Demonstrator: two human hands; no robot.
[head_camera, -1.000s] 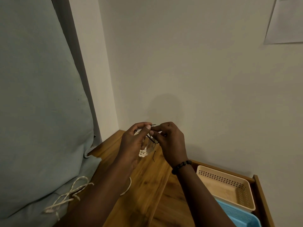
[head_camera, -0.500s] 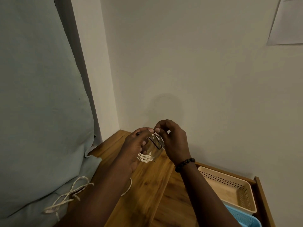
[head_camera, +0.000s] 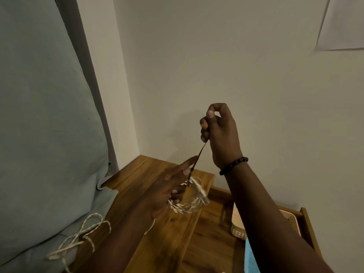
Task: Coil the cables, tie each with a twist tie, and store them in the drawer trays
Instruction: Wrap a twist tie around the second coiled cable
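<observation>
- Coiled cable: held above the bench in my left hand, fingers curled through the loops.
- Twist tie: pinched in my right hand, drawn taut upward.
- Step: tying. Next, I judge, twisting the ends tight, then the beige tray.

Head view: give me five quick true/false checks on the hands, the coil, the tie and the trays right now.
1. The right hand pinches the twist tie and holds it up above the coil. True.
2. The coil lies in the beige tray. False: the left hand holds it above the wooden top.
3. A loose cable lies on the blue fabric at left. True.
4. The right wrist is bare. False: it wears a dark bead bracelet.
5. The tie hangs slack. False: it runs straight from coil to right hand.
</observation>
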